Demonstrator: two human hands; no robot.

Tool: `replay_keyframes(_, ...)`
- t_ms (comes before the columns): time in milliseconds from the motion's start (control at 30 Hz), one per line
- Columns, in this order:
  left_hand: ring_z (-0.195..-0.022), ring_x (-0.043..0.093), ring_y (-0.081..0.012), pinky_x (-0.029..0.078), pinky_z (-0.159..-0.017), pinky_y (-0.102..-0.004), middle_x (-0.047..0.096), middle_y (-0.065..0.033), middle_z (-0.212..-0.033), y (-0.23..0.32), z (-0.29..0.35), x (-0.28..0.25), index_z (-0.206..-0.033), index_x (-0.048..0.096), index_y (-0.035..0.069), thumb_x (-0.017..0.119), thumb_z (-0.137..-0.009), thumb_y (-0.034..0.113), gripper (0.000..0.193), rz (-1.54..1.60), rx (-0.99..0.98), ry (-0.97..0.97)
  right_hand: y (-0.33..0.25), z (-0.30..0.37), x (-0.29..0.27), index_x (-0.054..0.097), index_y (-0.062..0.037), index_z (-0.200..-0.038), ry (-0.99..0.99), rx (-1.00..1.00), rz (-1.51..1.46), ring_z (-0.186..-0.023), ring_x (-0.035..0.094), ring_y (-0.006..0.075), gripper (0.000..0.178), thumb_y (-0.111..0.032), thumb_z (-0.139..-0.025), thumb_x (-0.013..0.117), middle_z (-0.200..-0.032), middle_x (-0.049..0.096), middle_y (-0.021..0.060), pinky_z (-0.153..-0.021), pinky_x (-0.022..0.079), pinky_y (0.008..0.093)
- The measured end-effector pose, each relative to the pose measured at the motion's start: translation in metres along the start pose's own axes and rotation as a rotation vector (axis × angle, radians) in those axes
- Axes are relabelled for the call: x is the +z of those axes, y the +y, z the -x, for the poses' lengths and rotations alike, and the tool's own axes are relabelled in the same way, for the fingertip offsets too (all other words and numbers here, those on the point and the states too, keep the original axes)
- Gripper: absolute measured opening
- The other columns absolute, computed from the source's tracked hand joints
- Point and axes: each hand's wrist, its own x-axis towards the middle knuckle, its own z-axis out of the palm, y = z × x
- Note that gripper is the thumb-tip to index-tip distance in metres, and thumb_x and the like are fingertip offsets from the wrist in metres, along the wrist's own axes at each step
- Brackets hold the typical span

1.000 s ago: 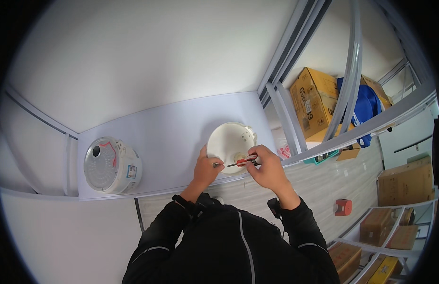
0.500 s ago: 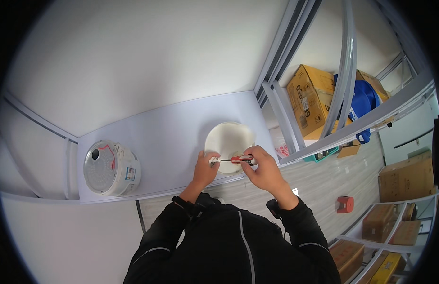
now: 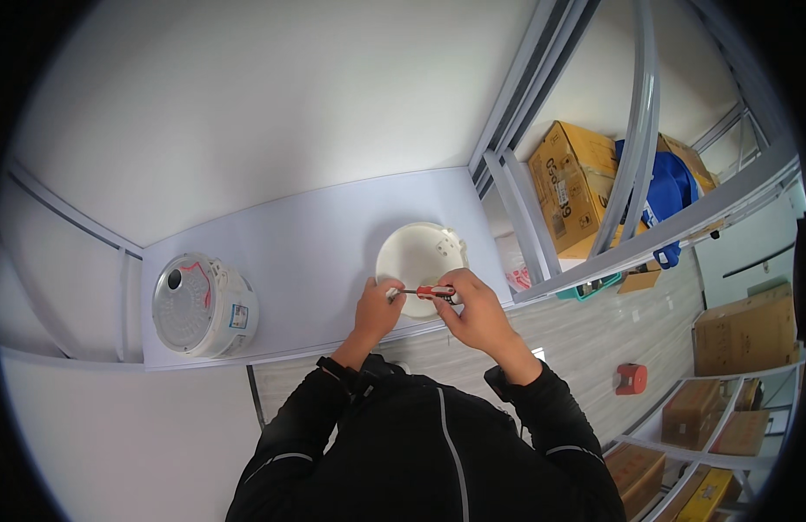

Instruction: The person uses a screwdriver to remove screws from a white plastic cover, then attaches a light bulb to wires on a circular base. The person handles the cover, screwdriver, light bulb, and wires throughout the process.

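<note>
My right hand (image 3: 477,311) grips a red-handled screwdriver (image 3: 434,292) level, its dark shaft pointing left. The tip reaches the fingers of my left hand (image 3: 376,310), which are pinched on a small whitish piece (image 3: 392,295); its kind is too small to make out. Behind both hands, on the worktop, lies a white round bowl-like part (image 3: 409,254), with a bracket-like fitting at its right rim. My hands hide its near edge.
Left on the pale worktop (image 3: 311,252) rests a white round appliance (image 3: 233,317) with a metal disc and red wire. A shelf frame on the right holds a cardboard box (image 3: 572,187) and a blue bag (image 3: 670,187). A red stool (image 3: 632,378) stands on the floor.
The screwdriver and my right hand have shifted slightly left. The bowl-like part looks turned or tilted, and its fitting with small holes now shows at the right. My left hand stays in place.
</note>
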Motion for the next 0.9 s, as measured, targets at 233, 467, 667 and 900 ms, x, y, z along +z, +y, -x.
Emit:
replay_keyframes(233, -0.097, 0.070, -0.0366, 0.058, -0.083, -0.0440, 0.063, -0.0133, -0.112, 0.003, 0.001, 0.000, -0.109, 0.074, 0.015, 0.078, -0.091, 0.016, 0.019, -0.015, -0.021, -0.009, -0.006, -0.003, 0.001, 0.064, -0.0037, -0.111, -0.041, -0.061, 0.088, -0.093, 0.071, 0.0365, 0.028, -0.004, -0.086, 0.077, -0.107, 0.067, 0.0131, -0.078, 0.057, 0.0444)
replay_keyframes(467, -0.094, 0.068, -0.0373, 0.058, -0.081, -0.0442, 0.062, -0.0146, -0.112, -0.003, 0.000, 0.003, -0.109, 0.073, 0.014, 0.078, -0.091, 0.016, 0.019, 0.001, 0.018, -0.003, -0.014, -0.005, 0.006, 0.064, -0.0047, -0.109, -0.085, -0.080, 0.187, -0.091, 0.070, 0.0365, 0.027, -0.009, -0.086, 0.077, -0.106, 0.067, 0.0133, -0.076, 0.058, 0.0453)
replay_keyframes(667, -0.087, 0.071, -0.0366, 0.057, -0.078, -0.0476, 0.061, -0.0132, -0.111, -0.005, 0.001, 0.004, -0.109, 0.073, 0.017, 0.077, -0.093, 0.019, 0.017, -0.029, 0.015, 0.011, -0.037, -0.020, 0.005, 0.063, -0.0064, -0.116, -0.366, 0.255, 0.526, -0.086, 0.071, 0.0362, 0.032, -0.012, -0.090, 0.080, -0.107, 0.068, 0.0135, -0.069, 0.057, 0.0445)
replay_keyframes(900, -0.092, 0.071, -0.0383, 0.057, -0.079, -0.0489, 0.060, -0.0139, -0.113, 0.000, 0.001, 0.002, -0.110, 0.073, 0.017, 0.077, -0.093, 0.020, 0.018, -0.042, 0.000, -0.007, -0.037, -0.024, 0.004, 0.062, -0.0039, -0.118, -0.201, -0.103, 0.334, -0.088, 0.068, 0.0375, 0.033, -0.013, -0.090, 0.077, -0.108, 0.066, 0.0159, -0.074, 0.056, 0.0445)
